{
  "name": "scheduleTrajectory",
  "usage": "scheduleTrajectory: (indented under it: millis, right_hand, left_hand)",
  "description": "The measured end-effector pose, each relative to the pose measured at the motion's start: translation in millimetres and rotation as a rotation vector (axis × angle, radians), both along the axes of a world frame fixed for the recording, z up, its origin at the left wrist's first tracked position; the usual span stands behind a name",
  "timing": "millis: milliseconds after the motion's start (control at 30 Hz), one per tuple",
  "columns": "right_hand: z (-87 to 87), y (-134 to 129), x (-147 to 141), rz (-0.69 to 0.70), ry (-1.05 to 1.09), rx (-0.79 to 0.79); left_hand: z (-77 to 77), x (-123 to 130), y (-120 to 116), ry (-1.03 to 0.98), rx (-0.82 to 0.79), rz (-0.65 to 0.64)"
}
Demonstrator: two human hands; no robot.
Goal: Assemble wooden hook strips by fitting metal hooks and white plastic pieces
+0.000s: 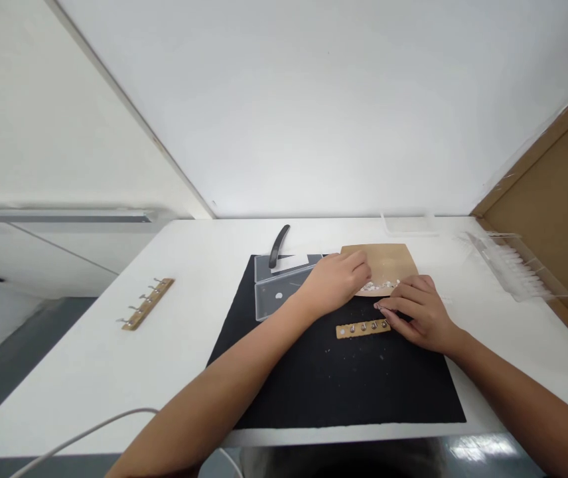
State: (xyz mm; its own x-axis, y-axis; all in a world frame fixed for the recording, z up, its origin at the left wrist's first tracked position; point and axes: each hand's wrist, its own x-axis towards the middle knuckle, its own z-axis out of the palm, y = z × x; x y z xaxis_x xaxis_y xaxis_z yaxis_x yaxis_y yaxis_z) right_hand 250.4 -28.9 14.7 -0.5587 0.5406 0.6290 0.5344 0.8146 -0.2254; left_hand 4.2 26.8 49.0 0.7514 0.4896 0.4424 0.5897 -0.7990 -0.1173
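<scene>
My left hand reaches over the brown card tray, its fingers curled together at the pile of small white bits. What those fingers hold, if anything, is hidden. My right hand is closed in a pinch around a tiny shiny metal piece, just above the right end of a light-brown strip. That strip lies on the black mat and bears several round metal studs in a row, with a pale spot at its left end.
Under my left wrist is an open clear plastic case with a white paper and a black curved handle at it. A second strip with metal prongs lies left. Clear plastic packaging stands right; a cable crosses the front left.
</scene>
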Motion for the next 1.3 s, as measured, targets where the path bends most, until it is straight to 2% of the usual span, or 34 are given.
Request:
scheduleTrajectory:
  millis: [133, 200, 300, 400, 467, 600, 733, 933, 1100, 1300]
  right_hand:
    - [1.0, 0, 0, -0.008, 0.016, 0.023]
    - [2.1, -1, 0, -0.005, 0.011, 0.023]
    - [3.4, -2, -1, 0.007, 0.003, 0.015]
    - [3.2, -4, -4, 0.024, 0.019, 0.008]
    - [2.0, -6, -7, 0.029, 0.036, 0.004]
    - [-1.3, -13, -14, 0.022, 0.060, 0.024]
    - [-1.8, -19, -21, 0.023, 0.067, 0.029]
    - [0.6, -24, -28, 0.014, 0.085, 0.004]
    - [-0.7, -24, -29, 0.028, 0.064, -0.015]
    - [-1.0, -24, -27, 0.043, 0.037, -0.062]
  left_hand:
    - [-9.0, 9, 15, 0.082, -0.046, 0.034]
    - [-10.3, 8, 14, 0.096, -0.084, 0.053]
    - [-9.1, 1, 5, 0.010, -0.149, 0.082]
    - [-8.1, -8, -10, -0.369, -0.403, 0.007]
    - [-8.8, -14, -22, -0.529, -0.538, -0.059]
    - [-15.4, -27, -42, -0.596, -0.674, -0.258]
    - [-28.2, -34, -52, -0.717, -0.832, -0.282]
    - [-42.3, -29, -54, -0.837, -0.799, -0.316]
    - [-42.0, -28, -58, -0.842, -0.737, -0.357]
    - [-40.2, -26, -66, -0.828, -0.660, -0.346]
